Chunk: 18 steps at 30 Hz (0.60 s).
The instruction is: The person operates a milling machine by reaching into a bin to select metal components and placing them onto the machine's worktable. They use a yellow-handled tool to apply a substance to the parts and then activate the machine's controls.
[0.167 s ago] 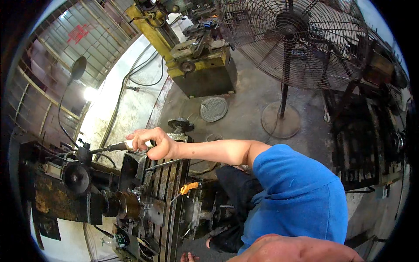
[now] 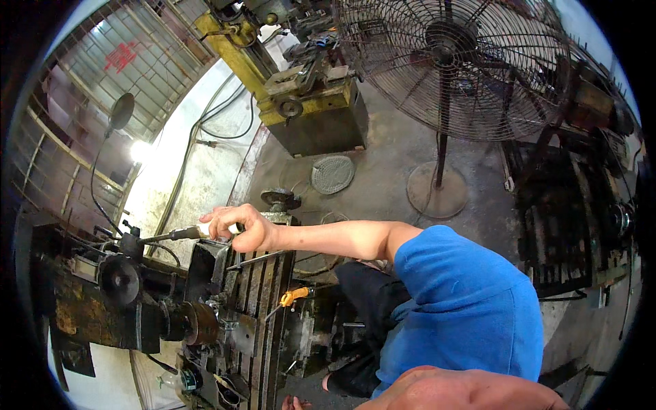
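The lever (image 2: 179,234) juts from the machine (image 2: 102,307) at left; the right hand (image 2: 244,227) curls its fingers round the pale end, where steady pressure should suit. Left hand (image 2: 294,404): cropped, grip unclear.

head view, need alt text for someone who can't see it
A right hand, its arm in a blue sleeve, grips the pale end of a lever on a grimy workshop machine. Part of the left hand shows at the bottom edge; a large floor fan and a yellow machine stand beyond.
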Available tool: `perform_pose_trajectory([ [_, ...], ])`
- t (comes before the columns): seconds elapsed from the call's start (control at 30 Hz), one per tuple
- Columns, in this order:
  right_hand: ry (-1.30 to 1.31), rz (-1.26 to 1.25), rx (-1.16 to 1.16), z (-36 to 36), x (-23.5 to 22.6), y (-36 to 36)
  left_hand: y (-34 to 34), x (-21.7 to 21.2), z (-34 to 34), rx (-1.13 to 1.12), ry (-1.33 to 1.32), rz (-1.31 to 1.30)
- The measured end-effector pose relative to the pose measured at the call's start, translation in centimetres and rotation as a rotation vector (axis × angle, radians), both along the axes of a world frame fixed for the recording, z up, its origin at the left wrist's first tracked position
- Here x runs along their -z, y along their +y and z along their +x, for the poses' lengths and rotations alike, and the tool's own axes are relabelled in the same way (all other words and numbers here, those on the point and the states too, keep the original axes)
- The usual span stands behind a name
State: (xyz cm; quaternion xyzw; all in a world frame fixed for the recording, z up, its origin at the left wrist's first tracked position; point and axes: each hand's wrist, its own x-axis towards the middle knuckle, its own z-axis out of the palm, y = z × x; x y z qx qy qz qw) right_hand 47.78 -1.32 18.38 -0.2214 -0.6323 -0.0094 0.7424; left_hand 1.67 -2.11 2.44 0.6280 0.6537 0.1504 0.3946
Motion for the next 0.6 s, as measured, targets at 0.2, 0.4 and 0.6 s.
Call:
perform_pose_trajectory([
  [0.2,0.046,-0.012,0.064,1.1,0.1,0.6,1.5,1.0,-0.4,-0.006,-0.053,0.064],
  [0.4,0.043,-0.074,0.052,0.0,-1.6,0.9,0.8,1.8,-6.9,-0.098,-0.049,0.232],
  [0.6,-0.002,-0.376,-0.009,-4.8,-1.5,0.9,-17.5,8.1,-33.6,-0.393,0.221,0.679],
])
